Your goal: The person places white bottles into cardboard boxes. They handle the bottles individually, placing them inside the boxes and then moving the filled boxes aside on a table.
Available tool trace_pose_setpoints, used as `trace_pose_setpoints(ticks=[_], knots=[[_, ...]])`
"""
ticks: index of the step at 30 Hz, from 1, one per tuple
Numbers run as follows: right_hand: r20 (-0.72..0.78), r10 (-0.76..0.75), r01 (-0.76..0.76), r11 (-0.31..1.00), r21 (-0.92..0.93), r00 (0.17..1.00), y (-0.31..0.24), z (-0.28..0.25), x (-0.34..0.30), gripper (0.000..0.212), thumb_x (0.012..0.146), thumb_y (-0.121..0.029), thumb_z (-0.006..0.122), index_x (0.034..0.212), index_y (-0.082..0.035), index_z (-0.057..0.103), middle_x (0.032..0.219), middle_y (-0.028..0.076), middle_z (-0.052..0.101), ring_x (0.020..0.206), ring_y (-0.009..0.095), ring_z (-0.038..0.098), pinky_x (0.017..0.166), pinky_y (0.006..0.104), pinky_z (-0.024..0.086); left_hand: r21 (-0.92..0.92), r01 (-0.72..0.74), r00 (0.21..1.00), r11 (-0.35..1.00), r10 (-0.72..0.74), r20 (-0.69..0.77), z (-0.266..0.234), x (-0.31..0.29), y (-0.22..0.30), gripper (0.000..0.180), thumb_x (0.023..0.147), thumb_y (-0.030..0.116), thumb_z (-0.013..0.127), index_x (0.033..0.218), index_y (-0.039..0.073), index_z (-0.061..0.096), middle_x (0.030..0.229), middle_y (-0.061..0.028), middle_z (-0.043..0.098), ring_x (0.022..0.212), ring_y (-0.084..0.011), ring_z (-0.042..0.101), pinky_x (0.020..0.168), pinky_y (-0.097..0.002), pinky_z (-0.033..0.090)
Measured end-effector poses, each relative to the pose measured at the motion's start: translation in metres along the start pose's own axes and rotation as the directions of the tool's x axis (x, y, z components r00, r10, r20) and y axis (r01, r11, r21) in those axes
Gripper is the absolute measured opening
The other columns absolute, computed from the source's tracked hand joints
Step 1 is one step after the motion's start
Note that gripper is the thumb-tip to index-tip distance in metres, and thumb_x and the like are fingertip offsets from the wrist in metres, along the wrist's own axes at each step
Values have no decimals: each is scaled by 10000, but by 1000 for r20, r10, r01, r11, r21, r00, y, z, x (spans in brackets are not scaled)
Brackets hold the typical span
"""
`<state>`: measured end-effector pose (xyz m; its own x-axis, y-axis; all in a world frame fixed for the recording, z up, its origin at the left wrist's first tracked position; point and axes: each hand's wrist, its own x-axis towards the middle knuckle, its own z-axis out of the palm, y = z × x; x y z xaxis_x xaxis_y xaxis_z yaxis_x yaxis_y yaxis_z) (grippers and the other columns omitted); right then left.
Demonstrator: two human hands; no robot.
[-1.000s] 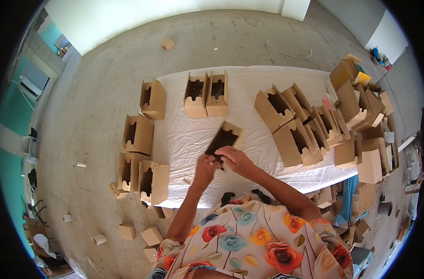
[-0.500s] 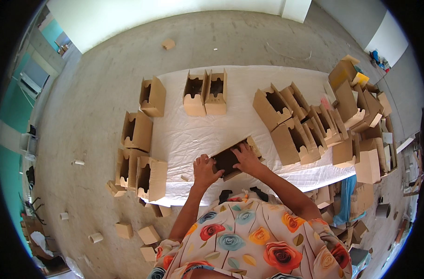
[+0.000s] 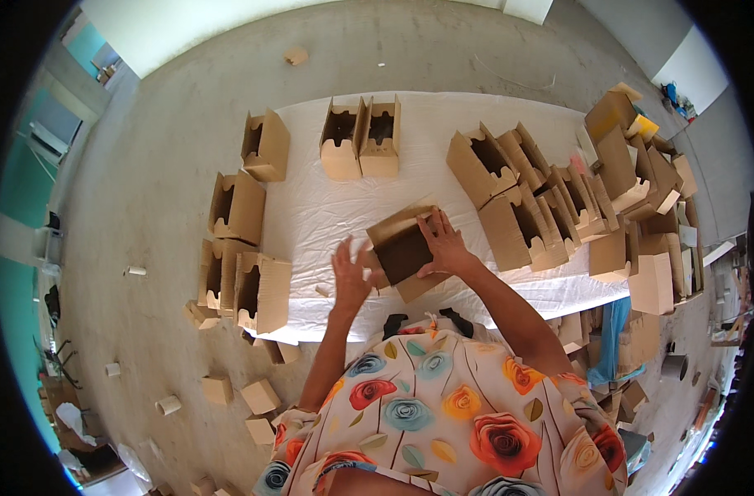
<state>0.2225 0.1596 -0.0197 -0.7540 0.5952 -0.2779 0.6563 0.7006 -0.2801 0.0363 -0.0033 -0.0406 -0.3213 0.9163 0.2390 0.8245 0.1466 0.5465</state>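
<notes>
In front of me on the white-covered table [image 3: 311,273] is a cardboard box [image 3: 403,285], turned at an angle. Its dark inside faces up and its flaps stand out around the opening. My right hand [image 3: 447,246] grips the box's right side, fingers over the far right edge and thumb toward the near side. By the box's left side is my left hand [image 3: 350,271], its fingers spread and slightly blurred. It holds nothing, and whether its fingertips touch the box I cannot tell.
Several open boxes [image 3: 249,207] line the table's left edge, and a pair [image 3: 381,136] stands at the far side. More boxes [image 3: 509,211] crowd the right, beside a tall pile of cardboard [image 3: 620,165]. Blue plastic [image 3: 612,339] hangs at the right front. Small cartons [image 3: 261,397] lie on the floor.
The box has turned and tipped, so more of its inside and flaps show. My left hand has come off its near left edge and spread. My right hand has shifted along the right side.
</notes>
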Motion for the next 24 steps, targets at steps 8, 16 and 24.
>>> trace_pose_setpoints(ticks=[8,16,24], knots=[[-3,25,-25,999,27,1000,7,13,0,1339,380,-608,774,1434,-156,82,1452,259,-93,1356,399,-43,941,682,216,409,587,754,699,-290,-589,-137,-20,-85,499,833,176,526,1295,46,389,1220,-152,479,1175,-291,416,1014,-402,301],[20,51,-52,998,43,999,6,11,-3,1334,393,-594,774,1437,-166,62,1457,246,-95,1361,376,-72,976,662,172,330,373,904,867,-258,-342,-147,-53,-181,352,869,287,502,1089,18,554,1016,-207,584,938,-373,554,779,-430,443],[8,65,-66,997,27,998,7,14,-3,1314,413,-588,774,1436,-152,73,1459,247,-77,1363,369,-67,971,660,182,-93,554,822,827,-562,-96,-171,-22,-178,257,850,233,548,947,0,594,907,-204,598,895,-364,557,750,-412,441]])
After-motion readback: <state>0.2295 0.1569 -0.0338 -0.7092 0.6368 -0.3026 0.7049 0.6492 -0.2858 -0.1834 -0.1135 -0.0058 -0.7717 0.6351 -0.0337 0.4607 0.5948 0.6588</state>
